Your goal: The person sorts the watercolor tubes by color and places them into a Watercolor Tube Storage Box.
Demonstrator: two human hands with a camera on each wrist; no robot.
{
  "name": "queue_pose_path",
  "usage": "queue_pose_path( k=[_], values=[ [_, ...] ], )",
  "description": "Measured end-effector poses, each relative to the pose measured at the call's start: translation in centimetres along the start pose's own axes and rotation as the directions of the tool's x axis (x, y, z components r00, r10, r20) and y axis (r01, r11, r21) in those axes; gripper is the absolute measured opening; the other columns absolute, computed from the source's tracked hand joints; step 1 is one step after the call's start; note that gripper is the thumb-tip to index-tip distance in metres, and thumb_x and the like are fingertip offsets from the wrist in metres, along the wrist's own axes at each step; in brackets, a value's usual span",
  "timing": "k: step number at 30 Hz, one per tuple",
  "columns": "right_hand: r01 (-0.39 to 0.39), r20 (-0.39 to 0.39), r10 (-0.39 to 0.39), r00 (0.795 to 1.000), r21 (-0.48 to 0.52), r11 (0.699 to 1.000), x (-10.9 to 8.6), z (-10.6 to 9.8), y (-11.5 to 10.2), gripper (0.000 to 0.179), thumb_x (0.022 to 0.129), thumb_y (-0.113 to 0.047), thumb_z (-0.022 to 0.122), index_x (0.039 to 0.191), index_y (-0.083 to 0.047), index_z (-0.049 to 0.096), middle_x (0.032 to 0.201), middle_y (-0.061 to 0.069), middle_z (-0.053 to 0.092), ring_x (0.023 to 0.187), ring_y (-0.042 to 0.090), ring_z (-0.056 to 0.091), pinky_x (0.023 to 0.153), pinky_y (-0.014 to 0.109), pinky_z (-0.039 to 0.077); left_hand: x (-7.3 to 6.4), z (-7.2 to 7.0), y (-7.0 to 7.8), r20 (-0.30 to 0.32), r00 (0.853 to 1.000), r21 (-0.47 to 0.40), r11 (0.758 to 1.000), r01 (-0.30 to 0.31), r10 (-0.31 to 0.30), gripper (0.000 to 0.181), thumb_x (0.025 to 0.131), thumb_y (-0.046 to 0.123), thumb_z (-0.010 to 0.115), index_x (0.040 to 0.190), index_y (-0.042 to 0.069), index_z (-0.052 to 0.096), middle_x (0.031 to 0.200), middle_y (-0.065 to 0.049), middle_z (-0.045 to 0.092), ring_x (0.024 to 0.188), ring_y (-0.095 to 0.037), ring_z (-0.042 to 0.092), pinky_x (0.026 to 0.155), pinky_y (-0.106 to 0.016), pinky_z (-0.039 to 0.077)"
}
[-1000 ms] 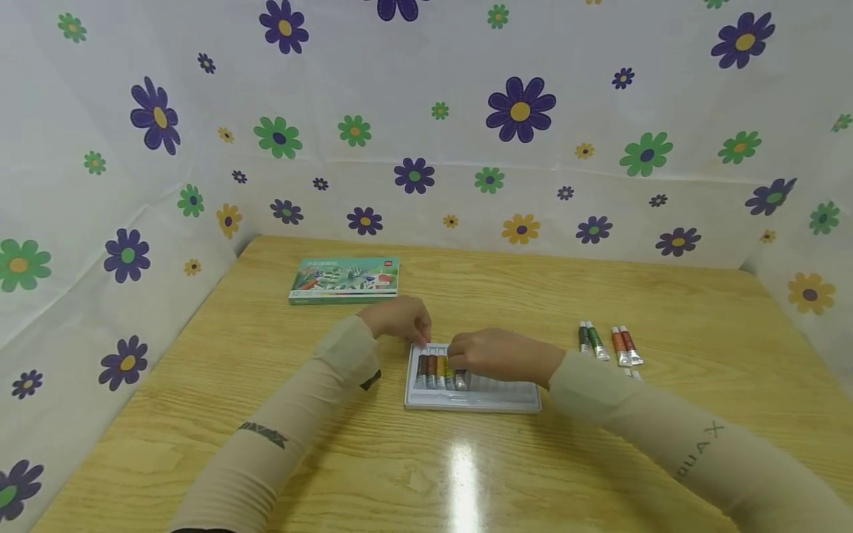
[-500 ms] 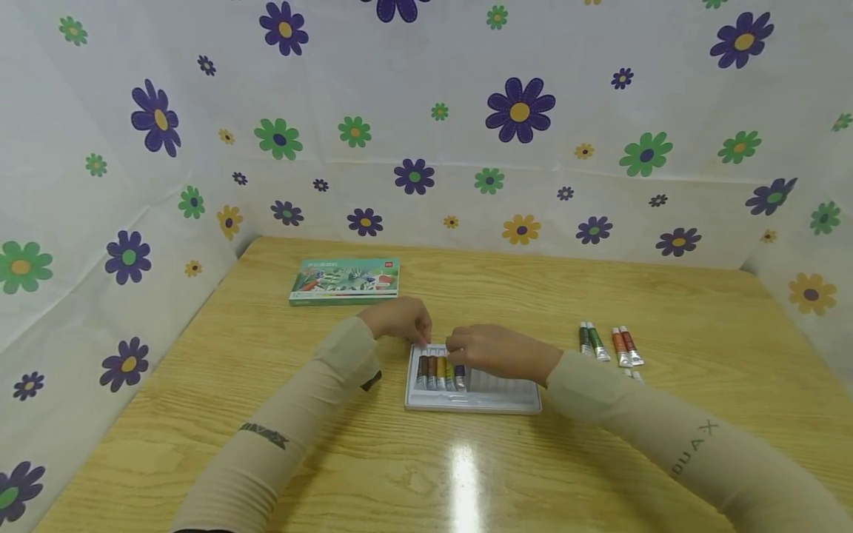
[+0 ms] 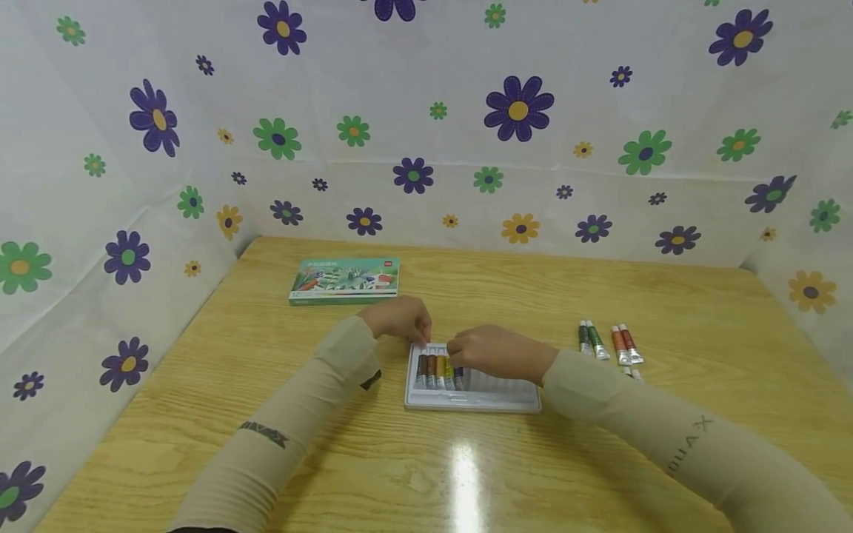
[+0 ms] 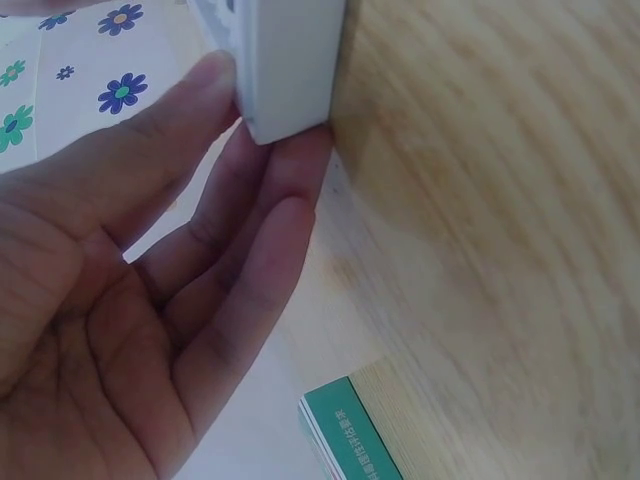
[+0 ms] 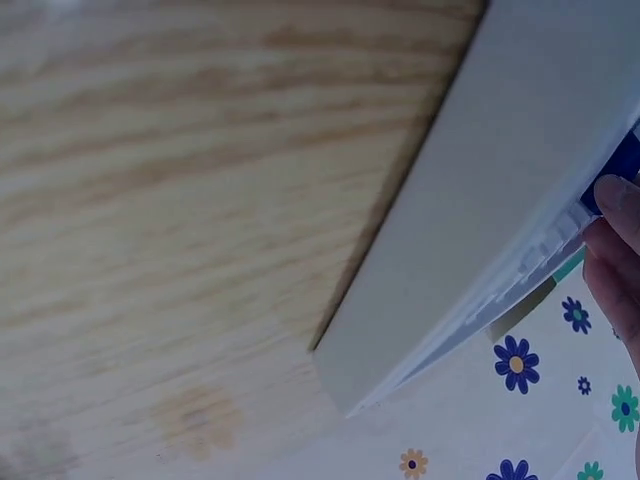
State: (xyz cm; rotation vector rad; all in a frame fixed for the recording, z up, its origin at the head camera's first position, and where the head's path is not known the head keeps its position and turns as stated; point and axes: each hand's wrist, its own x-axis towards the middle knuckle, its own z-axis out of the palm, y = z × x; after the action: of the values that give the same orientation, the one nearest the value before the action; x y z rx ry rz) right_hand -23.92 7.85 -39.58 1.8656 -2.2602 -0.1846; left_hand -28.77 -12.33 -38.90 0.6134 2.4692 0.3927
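A white plastic tray [image 3: 472, 407] lies on the table with a row of paint tubes [image 3: 432, 371] in its left slots, in brown, ochre and yellow-green. My left hand [image 3: 401, 320] grips the tray's far left corner; in the left wrist view the thumb [image 4: 190, 105] lies over the rim and the fingers bend against the outer wall. My right hand [image 3: 503, 352] reaches in over the tray and pinches a dark blue paint tube [image 5: 622, 165] at the right end of the row. Its cap end is hidden behind my fingers. Ridged slots continue to the right of it.
A green illustrated paint box [image 3: 345, 281] lies at the back left. On the right are a dark green tube [image 3: 584, 337], a green tube [image 3: 597, 342], an orange tube [image 3: 621, 348] and a red tube [image 3: 631, 346]. More tubes show partly behind the right sleeve [image 3: 640, 414].
The blue tube, tilted and showing its silver end a second ago, now lies lined up beside the others. My right hand has shifted slightly; the left hand keeps its place on the tray.
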Motion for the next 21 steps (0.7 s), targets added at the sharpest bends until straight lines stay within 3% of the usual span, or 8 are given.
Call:
queue_pose_path(
  k=[12,21],
  values=[
    [0.011,0.003,-0.011,1.0,-0.066,0.998,0.2,0.0,0.1,0.01,0.08,-0.006,0.069,0.087,-0.014,0.071,0.085,-0.005,0.067,0.071,0.006,0.062,0.066,0.017,0.05,0.2,-0.1,-0.2,-0.001,1.0,0.005,1.0,-0.002,0.002,0.004,0.082,0.012,0.07,0.078,0.01,0.07,0.08,0.0,0.069,0.068,-0.009,0.054,0.063,-0.019,0.043],
    [-0.052,-0.023,0.053,0.998,0.024,0.998,-1.9,-1.6,0.4,0.018,0.084,-0.009,0.068,0.101,-0.011,0.07,0.103,0.001,0.07,0.097,0.015,0.066,0.087,0.027,0.051,0.0,0.0,0.0,0.005,1.0,-0.017,0.999,0.029,-0.029,0.006,0.084,0.013,0.069,0.078,0.011,0.069,0.079,0.0,0.067,0.071,-0.011,0.054,0.066,-0.021,0.043]
  ],
)
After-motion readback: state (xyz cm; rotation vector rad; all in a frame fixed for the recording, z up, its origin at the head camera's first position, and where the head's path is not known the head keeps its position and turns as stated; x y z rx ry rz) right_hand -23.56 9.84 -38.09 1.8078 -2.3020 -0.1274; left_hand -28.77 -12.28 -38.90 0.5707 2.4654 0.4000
